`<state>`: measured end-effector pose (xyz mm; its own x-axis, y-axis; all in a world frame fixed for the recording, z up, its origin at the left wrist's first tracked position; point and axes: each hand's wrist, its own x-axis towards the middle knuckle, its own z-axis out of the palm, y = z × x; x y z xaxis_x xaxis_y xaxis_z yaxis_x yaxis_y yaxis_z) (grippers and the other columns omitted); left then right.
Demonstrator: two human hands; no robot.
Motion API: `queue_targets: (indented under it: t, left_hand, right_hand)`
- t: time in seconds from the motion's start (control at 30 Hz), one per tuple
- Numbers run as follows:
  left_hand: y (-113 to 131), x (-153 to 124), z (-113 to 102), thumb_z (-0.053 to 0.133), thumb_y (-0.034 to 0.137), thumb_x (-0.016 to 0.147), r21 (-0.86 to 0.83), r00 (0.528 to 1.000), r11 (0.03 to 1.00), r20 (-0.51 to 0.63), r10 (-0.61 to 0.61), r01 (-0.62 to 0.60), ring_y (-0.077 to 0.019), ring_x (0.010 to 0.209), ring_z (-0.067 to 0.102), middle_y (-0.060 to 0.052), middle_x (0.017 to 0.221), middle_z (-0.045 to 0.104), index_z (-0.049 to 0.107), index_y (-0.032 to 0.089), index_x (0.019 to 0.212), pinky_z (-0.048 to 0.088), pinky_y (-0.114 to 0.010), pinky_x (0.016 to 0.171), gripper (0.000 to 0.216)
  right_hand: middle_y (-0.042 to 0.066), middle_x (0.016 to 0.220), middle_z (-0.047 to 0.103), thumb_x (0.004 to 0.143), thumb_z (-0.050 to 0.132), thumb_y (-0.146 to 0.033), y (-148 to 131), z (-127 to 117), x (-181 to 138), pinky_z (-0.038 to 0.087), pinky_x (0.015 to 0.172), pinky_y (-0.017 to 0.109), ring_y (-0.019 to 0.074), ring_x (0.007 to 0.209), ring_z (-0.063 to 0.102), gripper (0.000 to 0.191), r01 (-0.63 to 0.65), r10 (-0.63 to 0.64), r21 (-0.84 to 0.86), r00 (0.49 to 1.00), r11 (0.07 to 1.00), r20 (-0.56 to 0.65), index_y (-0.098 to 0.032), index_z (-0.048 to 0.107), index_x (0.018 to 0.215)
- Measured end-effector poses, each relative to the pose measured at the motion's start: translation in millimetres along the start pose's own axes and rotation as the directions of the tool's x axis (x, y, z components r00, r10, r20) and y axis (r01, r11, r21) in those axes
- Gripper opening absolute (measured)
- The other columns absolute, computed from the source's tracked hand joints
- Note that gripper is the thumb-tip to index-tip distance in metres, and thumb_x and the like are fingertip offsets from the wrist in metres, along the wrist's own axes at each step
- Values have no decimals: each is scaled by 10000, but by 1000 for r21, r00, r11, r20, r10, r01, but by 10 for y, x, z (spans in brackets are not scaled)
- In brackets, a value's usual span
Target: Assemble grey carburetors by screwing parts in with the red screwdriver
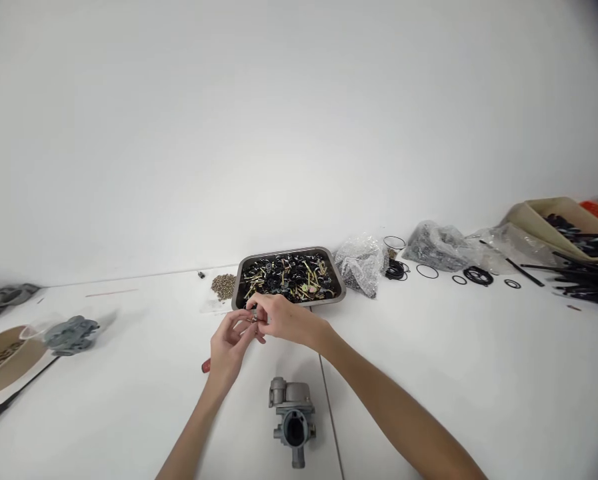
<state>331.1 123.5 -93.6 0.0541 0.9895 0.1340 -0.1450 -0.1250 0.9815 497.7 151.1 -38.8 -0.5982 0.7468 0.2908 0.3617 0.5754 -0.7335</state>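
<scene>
Grey cast metal up front: a carburetor-looking part (pixel 293 413) sits on the table (pixel 389 373), toward the near edge, clearly apart from the fingers. So in the head view, the left hand (pixel 227 343) and right hand (pixel 283 317) meet by the near-left corner of the metal tray (pixel 289 252), partly covering its rim. The thing in play is a tiny shiny piece (pixel 255 319), right between both sets of fingertips. Looks like the right fingers are pinching it; the left thumb and fingers curl in close, but honestly can't tell if they grip it too. Red handle (pixel 206 365) pokes out beside the left wrist. Toward the table's back edge there's a pile of brassy bits (pixel 223 287) just left of the tray and a plastic bag (pixel 363 263) on its right.
</scene>
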Motion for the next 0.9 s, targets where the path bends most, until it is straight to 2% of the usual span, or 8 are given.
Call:
queue_targets:
  t: [0.13, 0.27, 0.4, 0.5, 0.73, 0.9]
  left_hand:
    - [-60, 43, -24, 765, 279, 716, -98, 994, 990, -34, -107, 103, -160, 584, 663, -38, 773, 684, 600, 123, 930, 567, -346, 666, 312]
    - [-112, 114, -79, 772, 287, 706, -129, 992, 985, -30, -120, 115, -180, 573, 651, -49, 678, 675, 625, 100, 903, 558, -345, 597, 309]
    - [-130, 158, -137, 764, 290, 713, -144, 989, 979, -13, -145, 142, -184, 563, 642, -63, 657, 670, 657, 82, 914, 549, -340, 562, 308]
    - [-119, 164, -157, 766, 288, 709, -166, 987, 973, -3, -161, 158, -180, 568, 649, -81, 723, 684, 684, 72, 911, 546, -331, 564, 308]
    - [-62, 185, -174, 790, 302, 683, -265, 979, 943, 34, -200, 201, -178, 621, 665, -93, 750, 686, 683, 73, 875, 538, -291, 573, 318]
    - [-82, 215, -215, 799, 330, 669, -299, 975, 929, 38, -217, 218, -137, 562, 618, -41, 631, 630, 646, 98, 856, 509, -259, 540, 335]
  right_hand:
    - [-41, 718, 530, 780, 566, -51, 50, -14, 6, 365, 575, 197, 93, 631, 494, 233, -13, 12, 14, 1000, 1000, 7, -178, 544, 974]
    - [-28, 733, 559, 792, 564, -72, 163, -8, 28, 391, 610, 212, 105, 656, 520, 204, -34, 34, 23, 999, 999, -1, -174, 554, 968]
    - [-12, 741, 578, 812, 550, -107, 262, -3, 43, 414, 633, 233, 120, 669, 534, 176, -61, 61, 30, 998, 998, -22, -168, 568, 977]
    - [-2, 761, 584, 812, 556, -125, 292, -2, 48, 421, 637, 240, 127, 685, 539, 148, -75, 76, 36, 997, 997, -24, -172, 590, 948]
    - [5, 778, 590, 833, 550, -165, 221, -58, 39, 426, 623, 239, 121, 682, 541, 112, -92, 93, 67, 995, 994, -18, -177, 624, 916]
    - [14, 780, 597, 840, 567, -207, 200, -131, 44, 436, 627, 250, 131, 693, 548, 113, -100, 103, 75, 994, 992, -32, -172, 629, 927]
